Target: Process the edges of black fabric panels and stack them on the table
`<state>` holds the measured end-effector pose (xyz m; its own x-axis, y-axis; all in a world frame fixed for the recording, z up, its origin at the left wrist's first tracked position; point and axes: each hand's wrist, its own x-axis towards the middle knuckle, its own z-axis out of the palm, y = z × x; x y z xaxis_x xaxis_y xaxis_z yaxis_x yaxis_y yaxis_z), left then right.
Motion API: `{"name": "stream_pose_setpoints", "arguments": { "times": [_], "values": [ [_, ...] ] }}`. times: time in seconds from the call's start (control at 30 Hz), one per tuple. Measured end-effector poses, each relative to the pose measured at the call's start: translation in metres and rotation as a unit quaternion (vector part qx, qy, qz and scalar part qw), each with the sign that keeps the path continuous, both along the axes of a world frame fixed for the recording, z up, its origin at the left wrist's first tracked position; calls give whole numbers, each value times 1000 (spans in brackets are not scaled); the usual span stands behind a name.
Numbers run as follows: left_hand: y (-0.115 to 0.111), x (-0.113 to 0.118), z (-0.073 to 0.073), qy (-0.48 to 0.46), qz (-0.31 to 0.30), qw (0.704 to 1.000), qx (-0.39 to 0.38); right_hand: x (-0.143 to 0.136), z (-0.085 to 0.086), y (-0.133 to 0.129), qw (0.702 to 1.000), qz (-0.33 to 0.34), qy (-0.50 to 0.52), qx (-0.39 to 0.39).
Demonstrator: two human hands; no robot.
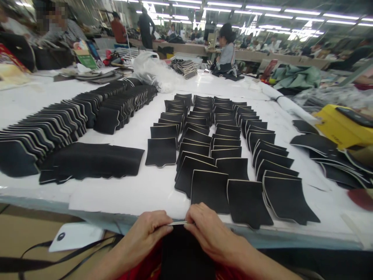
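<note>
And here at the bottom centre of the frame, I have a black panel (pixel 187 254) hanging just off the worktop (pixel 116 200) edge: my left grip (pixel 154 227) pinches one end of its pale top edge, my right grip (pixel 201 223) pinches the other, thumbs and fingers pressed tight. Two hands close together like this probably keep that short edge taut and even.

Up through the centre, rows of similar panels (pixel 210 190) lean one over the next; that overlap, I'd judge, leaves each pale edge bare for easy picking. Over at the left, stacked pieces (pixel 43 128) fan out in tighter lines, likely to save room, with a long dark piece (pixel 96 159) lying flat before them.

Now for writing! The yellow box (pixel 340 124) at the right carries small dark lettering, too blurred for me to read. The green box (pixel 85 58), upper left, has markings I can't make out either. The panels show no label I can see.
</note>
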<state>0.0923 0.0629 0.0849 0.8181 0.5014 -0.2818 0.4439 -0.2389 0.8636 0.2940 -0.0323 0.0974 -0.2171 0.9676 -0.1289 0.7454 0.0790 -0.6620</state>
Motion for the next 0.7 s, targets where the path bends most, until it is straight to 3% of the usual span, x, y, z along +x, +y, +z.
{"name": "stream_pose_setpoints", "arguments": {
  "times": [0.3,0.53,0.7],
  "values": [
    [-5,5,-6,-29,2,999,29,2,-14,-1,998,16,-13,58],
    [-9,8,-12,-44,-8,994,102,2,-22,-3,995,20,-8,102],
    [-11,14,-14,-62,-24,994,87,0,-24,-2,991,12,6,130]
  ]
}}
